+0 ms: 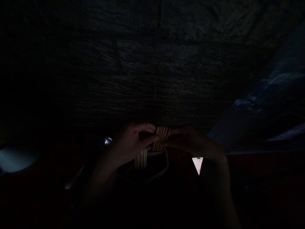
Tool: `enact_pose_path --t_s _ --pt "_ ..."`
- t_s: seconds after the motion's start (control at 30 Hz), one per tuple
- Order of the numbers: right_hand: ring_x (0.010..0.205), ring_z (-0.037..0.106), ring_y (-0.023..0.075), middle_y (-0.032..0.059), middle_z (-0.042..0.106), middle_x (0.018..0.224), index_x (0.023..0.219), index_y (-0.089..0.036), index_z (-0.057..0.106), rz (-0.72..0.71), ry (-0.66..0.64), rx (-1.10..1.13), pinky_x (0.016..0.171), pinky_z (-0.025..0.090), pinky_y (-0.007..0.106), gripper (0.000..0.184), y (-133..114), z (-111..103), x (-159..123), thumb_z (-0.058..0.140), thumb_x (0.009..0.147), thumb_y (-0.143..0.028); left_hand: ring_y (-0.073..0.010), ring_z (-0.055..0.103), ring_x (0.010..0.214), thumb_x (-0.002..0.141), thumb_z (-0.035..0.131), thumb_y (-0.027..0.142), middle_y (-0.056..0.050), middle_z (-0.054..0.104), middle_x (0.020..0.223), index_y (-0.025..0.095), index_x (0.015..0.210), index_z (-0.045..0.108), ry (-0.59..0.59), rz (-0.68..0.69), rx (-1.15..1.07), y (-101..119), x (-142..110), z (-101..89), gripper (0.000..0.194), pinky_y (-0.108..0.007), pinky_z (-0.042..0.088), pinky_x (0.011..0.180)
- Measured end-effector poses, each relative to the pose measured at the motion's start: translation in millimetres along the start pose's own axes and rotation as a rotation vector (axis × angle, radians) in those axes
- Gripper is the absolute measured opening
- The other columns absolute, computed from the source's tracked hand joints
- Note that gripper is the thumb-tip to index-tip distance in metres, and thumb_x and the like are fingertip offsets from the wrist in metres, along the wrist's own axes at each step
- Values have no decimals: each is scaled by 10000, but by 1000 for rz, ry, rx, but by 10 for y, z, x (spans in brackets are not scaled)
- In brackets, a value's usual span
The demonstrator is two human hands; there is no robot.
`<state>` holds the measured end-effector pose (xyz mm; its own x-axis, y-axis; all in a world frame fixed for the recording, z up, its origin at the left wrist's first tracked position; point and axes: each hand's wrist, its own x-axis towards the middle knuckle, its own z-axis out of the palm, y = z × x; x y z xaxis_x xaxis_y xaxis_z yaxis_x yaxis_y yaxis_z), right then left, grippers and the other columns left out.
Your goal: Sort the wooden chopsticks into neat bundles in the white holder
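Observation:
Between my two hands is a row of slim wooden sticks (pixel 161 138), set side by side and slightly tilted. My left hand (pixel 133 141) pinches its left edge between thumb and fingers. At the right edge, the thumb and fingers of my right hand (pixel 188 139) close on the same row; deep shadow hides part of that grip. Just below, a second row of similar sticks (pixel 141 159) stands at an open container (pixel 164 167). Whether this second row is fixed to the container or loose in it, I cannot tell.
A textured brick-patterned wall (pixel 157 60) rises behind my hands. Right of the container, a lit phone screen (pixel 197 163) shows beside my forearm. A shiny round object (pixel 106 141) lies left, with a pale rounded shape (pixel 16 159) farther left. Most of the surface is too dark to make out.

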<state>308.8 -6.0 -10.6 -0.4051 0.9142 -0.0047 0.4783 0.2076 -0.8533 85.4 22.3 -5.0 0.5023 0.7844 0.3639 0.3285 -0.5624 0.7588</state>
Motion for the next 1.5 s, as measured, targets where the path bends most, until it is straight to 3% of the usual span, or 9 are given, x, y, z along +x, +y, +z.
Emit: enact_pose_path --t_s 0.4,0.87,1.07,1.27,1.5 --pt "971 710 198 -11 757 1074 1100 -328 741 -37 37 -11 891 548 345 269 9 3 4 707 833 -327 -160 713 861 843 664 209 -14 768 916 175 884 729 20 -14 -6 2 2 4 84 -280 560 833" --pt "880 710 213 -16 773 954 1007 -340 770 -8 69 -87 744 550 330 203 64 28 29 715 811 -330 -139 707 871 842 679 228 11 758 916 193 887 719 -2 -15 -6 -14 -7 -4 70 -241 549 823" --pt "855 714 200 -5 777 936 1003 -310 766 -11 56 -80 718 546 303 203 39 19 8 725 810 -353 -153 714 882 818 706 221 -5 765 929 173 900 723 -7 -43 -39 13 -8 -18 97 -256 556 821" --pt "882 727 208 -3 775 963 1006 -289 752 -14 52 -45 746 562 311 238 -3 36 -3 727 806 -415 -116 710 868 824 699 195 21 768 920 175 907 722 -17 -42 -54 -3 -14 -24 89 -199 548 798" --pt "875 731 166 -13 777 963 1010 -287 754 -100 92 55 755 575 270 200 -59 45 -6 734 811 -300 -121 712 874 826 699 209 20 769 930 175 919 723 -14 -43 -66 -11 -11 -29 102 -208 547 802"
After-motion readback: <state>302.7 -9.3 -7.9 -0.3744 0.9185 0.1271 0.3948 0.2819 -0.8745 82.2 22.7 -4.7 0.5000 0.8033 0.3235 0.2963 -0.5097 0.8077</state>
